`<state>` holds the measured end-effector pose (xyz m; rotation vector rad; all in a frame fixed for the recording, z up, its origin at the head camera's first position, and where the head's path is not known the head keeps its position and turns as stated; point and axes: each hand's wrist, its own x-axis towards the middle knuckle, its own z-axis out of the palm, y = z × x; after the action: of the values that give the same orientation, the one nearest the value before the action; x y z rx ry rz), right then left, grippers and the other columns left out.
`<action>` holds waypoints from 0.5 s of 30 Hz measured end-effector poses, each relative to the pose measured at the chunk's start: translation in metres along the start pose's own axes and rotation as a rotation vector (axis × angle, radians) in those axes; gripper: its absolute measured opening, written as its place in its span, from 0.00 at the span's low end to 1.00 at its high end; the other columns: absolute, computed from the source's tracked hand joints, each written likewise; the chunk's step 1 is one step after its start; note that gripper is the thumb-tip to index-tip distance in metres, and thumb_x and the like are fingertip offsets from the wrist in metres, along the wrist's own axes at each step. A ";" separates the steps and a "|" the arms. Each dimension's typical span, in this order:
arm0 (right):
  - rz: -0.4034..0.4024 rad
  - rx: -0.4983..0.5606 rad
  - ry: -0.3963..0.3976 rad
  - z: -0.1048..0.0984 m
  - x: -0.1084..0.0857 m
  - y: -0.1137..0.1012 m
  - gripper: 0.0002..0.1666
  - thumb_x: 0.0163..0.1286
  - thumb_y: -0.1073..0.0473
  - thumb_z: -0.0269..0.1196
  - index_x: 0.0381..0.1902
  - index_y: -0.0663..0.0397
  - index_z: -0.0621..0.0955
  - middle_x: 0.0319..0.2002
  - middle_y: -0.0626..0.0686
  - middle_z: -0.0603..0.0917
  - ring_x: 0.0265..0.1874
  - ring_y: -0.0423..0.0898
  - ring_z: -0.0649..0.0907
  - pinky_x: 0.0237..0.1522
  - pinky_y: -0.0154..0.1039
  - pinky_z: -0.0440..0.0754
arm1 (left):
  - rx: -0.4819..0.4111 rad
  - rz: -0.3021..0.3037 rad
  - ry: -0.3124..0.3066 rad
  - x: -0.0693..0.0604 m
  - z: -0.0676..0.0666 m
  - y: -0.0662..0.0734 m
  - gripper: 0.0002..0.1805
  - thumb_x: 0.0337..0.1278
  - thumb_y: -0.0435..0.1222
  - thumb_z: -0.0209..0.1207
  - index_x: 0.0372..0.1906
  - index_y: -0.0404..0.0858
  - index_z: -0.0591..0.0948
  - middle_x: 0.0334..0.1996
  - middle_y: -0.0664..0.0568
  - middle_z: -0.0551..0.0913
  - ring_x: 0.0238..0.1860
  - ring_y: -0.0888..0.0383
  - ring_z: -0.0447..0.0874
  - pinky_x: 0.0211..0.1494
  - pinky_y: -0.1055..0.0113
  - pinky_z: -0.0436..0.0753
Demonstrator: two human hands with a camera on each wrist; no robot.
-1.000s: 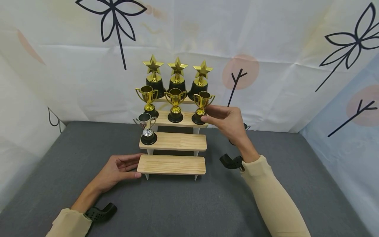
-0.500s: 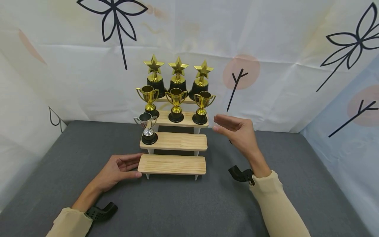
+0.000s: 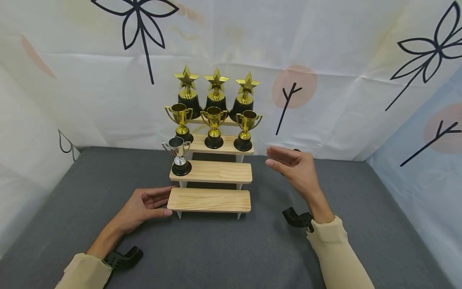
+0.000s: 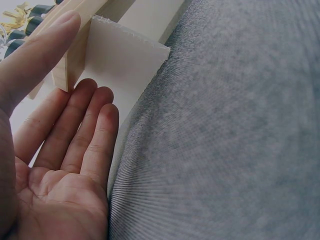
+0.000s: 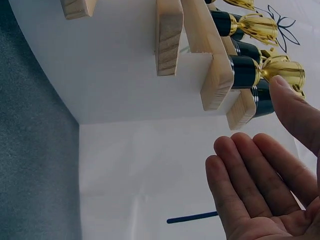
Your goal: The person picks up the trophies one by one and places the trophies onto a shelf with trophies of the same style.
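Observation:
A tiered wooden display stand [image 3: 209,200] stands mid-table. My left hand [image 3: 148,206] is at the left end of its lowest shelf, fingers extended; in the left wrist view the fingertips [image 4: 102,95] lie close to the shelf's end and white support. Right of the stand, my right hand [image 3: 294,168] is held with fingers extended and nothing in it. Nearest to it is the right-hand gold cup trophy [image 3: 246,125] on the second shelf from the top. A silver cup trophy [image 3: 180,156] stands at the left of the shelf below.
Two more gold cup trophies, the middle one [image 3: 214,122] and the left one [image 3: 181,116], share that shelf. Star trophies [image 3: 216,84] line the top shelf. Small dark parts [image 3: 297,150] of something show behind my right hand. A patterned white cloth [image 3: 335,80] hangs behind the grey table [image 3: 216,253].
My right hand has left the right-hand gold cup trophy and moved right and toward me. That trophy stays on its shelf. My left hand has not moved.

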<state>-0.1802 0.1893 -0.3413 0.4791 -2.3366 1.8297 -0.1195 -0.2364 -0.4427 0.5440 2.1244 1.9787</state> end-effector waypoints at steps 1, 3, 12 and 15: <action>0.000 0.000 0.004 -0.001 0.000 0.000 0.26 0.63 0.67 0.73 0.60 0.66 0.82 0.56 0.64 0.84 0.53 0.45 0.86 0.52 0.36 0.87 | 0.002 0.000 0.001 0.000 0.000 0.000 0.36 0.53 0.21 0.69 0.67 0.16 0.68 0.65 0.20 0.67 0.59 0.61 0.82 0.60 0.67 0.83; -0.002 0.006 0.017 -0.004 0.000 -0.001 0.26 0.64 0.68 0.73 0.59 0.67 0.82 0.56 0.63 0.85 0.53 0.46 0.86 0.53 0.36 0.87 | 0.004 0.000 0.002 0.000 0.000 0.001 0.36 0.53 0.21 0.69 0.67 0.16 0.68 0.65 0.20 0.67 0.59 0.61 0.82 0.60 0.67 0.83; -0.040 0.089 0.066 -0.023 0.000 0.000 0.26 0.64 0.71 0.71 0.60 0.71 0.80 0.53 0.53 0.87 0.53 0.43 0.86 0.53 0.35 0.86 | -0.021 0.004 -0.013 0.000 0.000 0.004 0.37 0.54 0.20 0.68 0.68 0.16 0.66 0.66 0.21 0.67 0.60 0.61 0.81 0.61 0.66 0.83; -0.049 0.128 0.088 -0.030 0.000 0.002 0.27 0.63 0.73 0.71 0.60 0.72 0.80 0.53 0.53 0.87 0.53 0.43 0.86 0.52 0.34 0.87 | -0.023 0.005 -0.018 -0.001 0.001 0.004 0.37 0.55 0.20 0.68 0.68 0.16 0.66 0.66 0.21 0.67 0.60 0.61 0.81 0.61 0.66 0.83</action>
<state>-0.1834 0.2187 -0.3352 0.4563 -2.1420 1.9439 -0.1183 -0.2360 -0.4390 0.5618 2.0897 1.9905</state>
